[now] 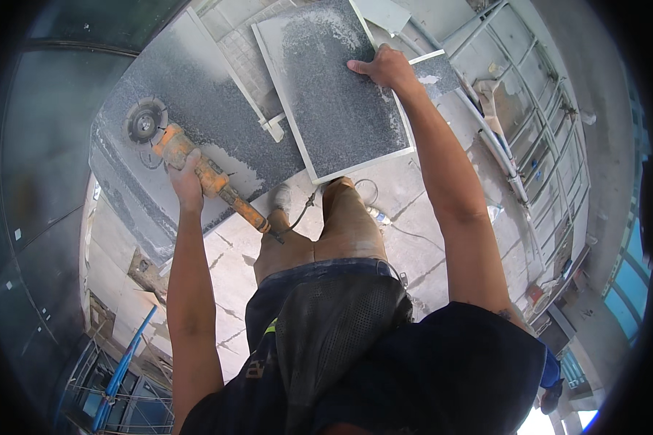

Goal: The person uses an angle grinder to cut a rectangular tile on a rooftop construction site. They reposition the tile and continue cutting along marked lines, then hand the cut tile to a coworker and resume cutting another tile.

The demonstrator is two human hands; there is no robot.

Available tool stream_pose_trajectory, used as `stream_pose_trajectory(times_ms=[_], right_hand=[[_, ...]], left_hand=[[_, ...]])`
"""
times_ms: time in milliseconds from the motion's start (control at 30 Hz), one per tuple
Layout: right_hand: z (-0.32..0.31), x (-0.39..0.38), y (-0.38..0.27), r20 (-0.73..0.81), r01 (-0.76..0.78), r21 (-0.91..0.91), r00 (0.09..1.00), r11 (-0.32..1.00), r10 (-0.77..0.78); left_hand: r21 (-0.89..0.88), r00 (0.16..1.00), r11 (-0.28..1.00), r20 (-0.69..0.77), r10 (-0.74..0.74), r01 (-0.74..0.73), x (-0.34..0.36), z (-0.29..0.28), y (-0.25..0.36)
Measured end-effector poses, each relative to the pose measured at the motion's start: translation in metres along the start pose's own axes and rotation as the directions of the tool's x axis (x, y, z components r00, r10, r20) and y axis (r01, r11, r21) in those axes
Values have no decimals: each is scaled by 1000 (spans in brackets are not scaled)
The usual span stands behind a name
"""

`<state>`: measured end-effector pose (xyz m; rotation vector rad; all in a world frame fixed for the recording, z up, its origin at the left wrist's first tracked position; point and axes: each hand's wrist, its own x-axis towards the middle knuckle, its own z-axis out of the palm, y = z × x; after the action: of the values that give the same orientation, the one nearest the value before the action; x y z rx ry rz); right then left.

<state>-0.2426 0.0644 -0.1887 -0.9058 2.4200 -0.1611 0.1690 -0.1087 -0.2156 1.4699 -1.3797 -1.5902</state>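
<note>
My left hand (186,176) is closed round the orange body of an angle grinder (205,174), whose grey disc (146,125) hangs over a large speckled dark-grey slab (246,133) at the left. My right hand (384,69) grips the upper right edge of a smaller speckled slab with pale edges (331,123), thumb lying on its face, fingers partly hidden. This slab stands at my feet with its lower edge by my right leg. A narrow pale strip (225,61) runs along the large slab's right edge.
Metal scaffold bars (537,145) lie at the right, with another speckled piece (432,76) behind the held slab. A cable (421,235) and a small bottle (379,216) are on the tiled floor (442,261). Dark panels (43,159) rise at the left; a blue pole (123,362) leans lower left.
</note>
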Motion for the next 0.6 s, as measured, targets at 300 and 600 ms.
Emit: stream_pose_trajectory(times_ms=[300, 600], right_hand=[[9, 46, -44, -163, -257, 323, 933, 911, 321], [26, 50, -41, -258, -167, 264, 937, 950, 236]], left_hand=[[12, 1000, 1000, -7, 27, -26, -6, 2, 1], [62, 999, 998, -41, 3, 0, -7, 6, 5]])
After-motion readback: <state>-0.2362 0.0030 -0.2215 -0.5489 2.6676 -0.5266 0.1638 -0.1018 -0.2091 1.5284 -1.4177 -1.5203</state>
